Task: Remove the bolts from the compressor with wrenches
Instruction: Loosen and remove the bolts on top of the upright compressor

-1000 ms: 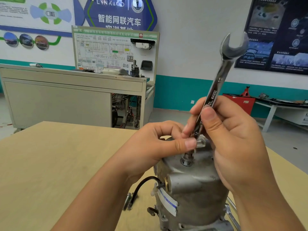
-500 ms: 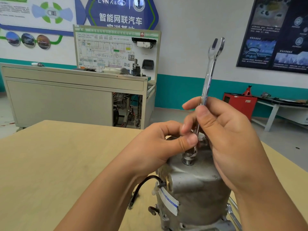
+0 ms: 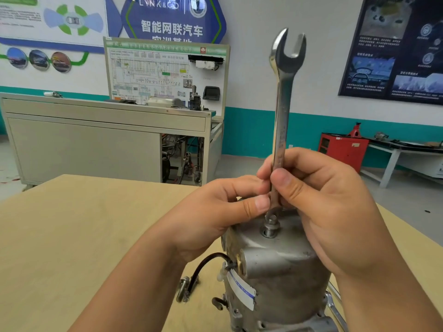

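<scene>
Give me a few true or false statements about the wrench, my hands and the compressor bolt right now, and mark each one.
1. The wrench stands nearly upright, open end up. True.
2. The right hand is off the wrench. False: it grips the shaft.
3. The bolt on top of the compressor is out. False: it sits in its hole, threads showing.
4. A loose bolt lies on the table left of the compressor. True.
5. The left hand lies flat on the table. False: it pinches the wrench's lower end.
</scene>
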